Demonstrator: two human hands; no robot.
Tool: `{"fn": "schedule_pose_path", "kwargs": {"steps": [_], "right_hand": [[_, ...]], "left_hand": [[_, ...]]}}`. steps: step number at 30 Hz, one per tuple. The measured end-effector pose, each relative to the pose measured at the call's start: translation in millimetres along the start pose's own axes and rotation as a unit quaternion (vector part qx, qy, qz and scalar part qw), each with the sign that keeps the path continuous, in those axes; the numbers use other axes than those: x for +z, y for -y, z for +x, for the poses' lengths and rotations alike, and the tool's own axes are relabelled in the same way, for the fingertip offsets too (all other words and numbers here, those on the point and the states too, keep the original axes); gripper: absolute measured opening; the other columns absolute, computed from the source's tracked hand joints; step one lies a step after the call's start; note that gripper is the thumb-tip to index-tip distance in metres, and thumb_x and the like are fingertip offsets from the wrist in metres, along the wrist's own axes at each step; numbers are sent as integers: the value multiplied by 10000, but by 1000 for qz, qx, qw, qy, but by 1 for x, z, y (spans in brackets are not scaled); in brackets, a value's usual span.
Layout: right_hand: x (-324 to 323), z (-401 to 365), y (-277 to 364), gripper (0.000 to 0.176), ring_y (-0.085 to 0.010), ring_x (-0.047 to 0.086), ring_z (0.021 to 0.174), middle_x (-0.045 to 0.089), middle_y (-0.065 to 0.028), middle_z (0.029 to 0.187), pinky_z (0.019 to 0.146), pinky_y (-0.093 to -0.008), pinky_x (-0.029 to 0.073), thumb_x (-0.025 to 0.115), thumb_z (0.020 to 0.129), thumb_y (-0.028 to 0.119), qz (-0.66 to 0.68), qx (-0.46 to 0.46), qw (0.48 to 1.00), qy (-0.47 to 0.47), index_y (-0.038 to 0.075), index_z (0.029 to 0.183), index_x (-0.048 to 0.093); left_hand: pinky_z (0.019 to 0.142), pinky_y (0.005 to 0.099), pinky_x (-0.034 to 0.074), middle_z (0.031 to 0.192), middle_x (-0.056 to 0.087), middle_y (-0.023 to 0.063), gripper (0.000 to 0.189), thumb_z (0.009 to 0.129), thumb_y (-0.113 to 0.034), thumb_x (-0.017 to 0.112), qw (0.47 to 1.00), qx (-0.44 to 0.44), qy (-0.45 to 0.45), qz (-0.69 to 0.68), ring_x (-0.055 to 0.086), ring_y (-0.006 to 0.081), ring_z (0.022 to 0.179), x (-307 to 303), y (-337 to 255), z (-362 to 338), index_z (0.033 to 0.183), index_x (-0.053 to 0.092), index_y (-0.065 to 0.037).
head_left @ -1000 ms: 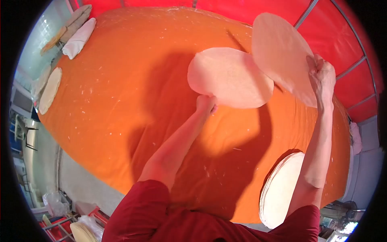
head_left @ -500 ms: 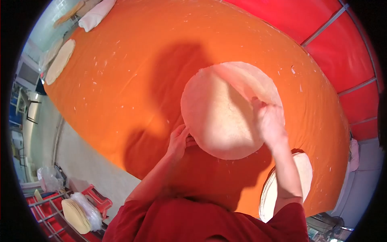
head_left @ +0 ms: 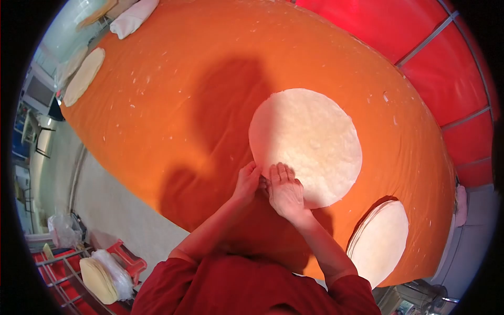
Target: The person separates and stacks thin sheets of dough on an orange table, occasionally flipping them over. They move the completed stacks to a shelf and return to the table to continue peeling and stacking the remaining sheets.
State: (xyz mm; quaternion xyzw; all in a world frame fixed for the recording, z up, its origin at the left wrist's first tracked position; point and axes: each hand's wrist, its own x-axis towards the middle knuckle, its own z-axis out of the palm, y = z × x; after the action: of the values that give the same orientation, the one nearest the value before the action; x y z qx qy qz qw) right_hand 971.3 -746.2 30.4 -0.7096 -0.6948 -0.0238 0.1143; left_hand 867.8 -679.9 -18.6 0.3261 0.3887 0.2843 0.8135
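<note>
A large, thin round flatbread (head_left: 310, 142) lies flat on the orange cloth, a shadow falling over its left side. At its near left edge, my left hand (head_left: 247, 181) has thumb and fingers closed on the rim. Right beside it, my right hand (head_left: 286, 195) rests palm down with fingers stretched out, the fingertips over the flatbread's near edge. My two hands almost meet there. To the right of my right forearm sits a stack of similar flatbreads (head_left: 380, 239).
The orange cloth (head_left: 157, 131) covers a wide surface. More round sheets (head_left: 84, 76) and a white cloth bundle (head_left: 134, 18) lie at its far left edge. Red panels on a metal frame (head_left: 436, 68) stand along the right. A crate at lower left holds another stack (head_left: 98, 281).
My right hand has moved left and toward me, from the flatbread's right side to its near left edge. The raised fold on the right now lies flat. My left hand has shifted slightly right.
</note>
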Motion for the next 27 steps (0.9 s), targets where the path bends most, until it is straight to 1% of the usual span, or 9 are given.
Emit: {"fn": "schedule_pose_path", "kwargs": {"steps": [4,5,8,13,16,20,21,22,27], "right_hand": [[-8,-10,-14,439,-296,559,803,542,-182,943,576,-357,476,516,715,108,-18,0,999,-48,11,1128,405],[-42,2,-17,472,-308,569,673,566,-188,774,562,-374,467,499,678,19,32,112,982,151,6,1140,403],[-125,21,-40,379,-198,507,526,555,-114,650,497,-291,418,483,660,-40,177,143,973,-45,62,1022,536],[-243,-1,-99,289,-149,558,690,584,-112,876,619,-245,455,473,689,-52,603,241,719,-250,-18,967,547],[-194,-53,-159,250,-152,562,691,591,-94,886,653,-260,465,520,694,-16,540,315,729,-281,-11,941,561],[-46,-128,-169,218,-157,566,710,594,-79,782,650,-261,469,650,610,-14,644,476,562,-206,-27,818,586],[-7,-151,-161,256,-148,561,717,588,-72,780,663,-253,463,617,615,-62,620,480,588,-198,-21,865,577],[2,-152,-133,297,-136,555,727,588,-64,780,667,-242,458,579,623,-95,678,412,518,-319,-16,909,560],[-32,-133,-105,245,-84,538,668,595,-66,799,613,-233,452,495,705,-43,452,443,721,-282,-38,947,530]], "left_hand": [[576,220,451,789,550,37,225,854,-202,435,996,64,61,-4,538,92,685,14,-19,-8,985,471,-23],[639,233,445,830,554,52,268,844,-195,451,992,100,73,12,540,111,730,21,-30,-12,1042,442,-14],[747,269,424,935,537,82,375,822,-206,489,984,149,85,54,520,143,847,25,-38,0,1126,394,-9],[824,317,395,1075,487,106,497,777,-262,551,994,45,45,93,469,180,983,23,-41,26,1156,371,4],[780,346,431,1049,502,134,527,720,-197,618,990,-29,122,-70,516,220,906,16,-53,24,1145,390,17],[784,352,427,1015,521,134,431,753,-168,580,988,-43,145,-11,512,212,912,-28,-35,43,1115,434,14],[785,343,428,1020,518,132,403,764,-150,567,983,-23,162,86,505,208,920,-69,-8,72,1109,441,15],[785,334,429,1025,515,129,375,775,-133,554,968,0,176,181,498,204,929,-109,19,100,1103,449,16],[760,289,428,1000,524,95,324,767,-98,557,907,179,62,376,508,171,887,-57,-49,63,1061,469,5]]}}
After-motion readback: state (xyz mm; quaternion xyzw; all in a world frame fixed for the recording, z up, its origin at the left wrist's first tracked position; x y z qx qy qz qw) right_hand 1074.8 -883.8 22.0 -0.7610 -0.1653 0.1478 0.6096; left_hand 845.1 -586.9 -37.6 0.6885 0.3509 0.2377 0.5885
